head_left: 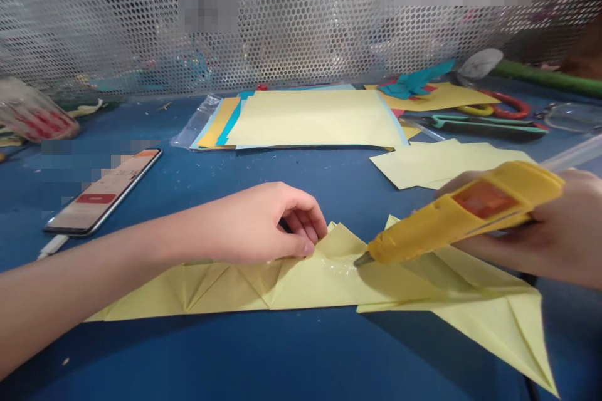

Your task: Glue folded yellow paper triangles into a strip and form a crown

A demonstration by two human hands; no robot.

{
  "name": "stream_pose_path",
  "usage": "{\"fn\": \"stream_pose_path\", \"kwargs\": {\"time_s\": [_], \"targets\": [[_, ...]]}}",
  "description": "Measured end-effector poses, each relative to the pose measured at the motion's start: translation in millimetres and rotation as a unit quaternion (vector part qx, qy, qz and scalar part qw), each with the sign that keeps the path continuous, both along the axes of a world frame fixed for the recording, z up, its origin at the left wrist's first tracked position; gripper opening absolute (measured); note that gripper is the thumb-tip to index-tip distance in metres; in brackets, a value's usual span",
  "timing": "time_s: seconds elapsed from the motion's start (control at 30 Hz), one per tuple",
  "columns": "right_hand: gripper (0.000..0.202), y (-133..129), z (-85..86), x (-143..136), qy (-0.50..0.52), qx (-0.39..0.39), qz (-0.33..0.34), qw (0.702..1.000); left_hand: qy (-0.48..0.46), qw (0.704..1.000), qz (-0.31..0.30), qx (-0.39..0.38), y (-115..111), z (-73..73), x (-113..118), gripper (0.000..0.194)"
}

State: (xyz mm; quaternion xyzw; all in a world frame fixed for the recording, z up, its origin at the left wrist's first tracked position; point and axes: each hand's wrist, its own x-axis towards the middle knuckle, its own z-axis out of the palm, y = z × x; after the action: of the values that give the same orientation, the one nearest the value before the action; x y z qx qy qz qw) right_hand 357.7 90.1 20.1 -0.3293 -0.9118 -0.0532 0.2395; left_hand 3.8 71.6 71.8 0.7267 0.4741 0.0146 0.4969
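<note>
A long strip of folded yellow paper (235, 288) lies across the blue table in front of me. My left hand (277, 222) rests on its upper edge, thumb and fingers closed on the paper near a pointed flap. In my right hand (559, 238) is a yellow hot glue gun (451, 219), tilted down to the left. Its metal nozzle is at the paper, beside a patch of clear, shiny glue (343, 266). The right end of the folded paper spreads into a pointed wing shape. My right hand's fingers are partly hidden behind the gun.
A smartphone (106, 194) with a white cable lies at left. Behind the work sits a stack of coloured paper (310, 119). Loose yellow sheets (446, 160), red-handled scissors (512, 105) and a black-and-teal tool (489, 126) lie at right. A perforated metal panel (301, 25) stands at the back.
</note>
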Motion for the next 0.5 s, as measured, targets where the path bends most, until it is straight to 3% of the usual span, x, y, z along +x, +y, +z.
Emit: {"fn": "stream_pose_path", "kwargs": {"time_s": [0.2,0.4,0.5], "targets": [[0.054,-8,2.1,-11,-0.022,0.01,-0.042,0.999,-0.005,1.0,0.007,-0.007,0,2.0,0,0.006],[0.035,-12,0.0,-18,-0.006,-0.035,0.015,0.999,0.007,1.0,0.014,-0.017,0,4.1,2,0.007],[0.036,-8,3.3,-13,0.003,-0.033,0.017,0.999,-0.004,1.0,0.014,-0.012,0,1.2,1,0.008]]}}
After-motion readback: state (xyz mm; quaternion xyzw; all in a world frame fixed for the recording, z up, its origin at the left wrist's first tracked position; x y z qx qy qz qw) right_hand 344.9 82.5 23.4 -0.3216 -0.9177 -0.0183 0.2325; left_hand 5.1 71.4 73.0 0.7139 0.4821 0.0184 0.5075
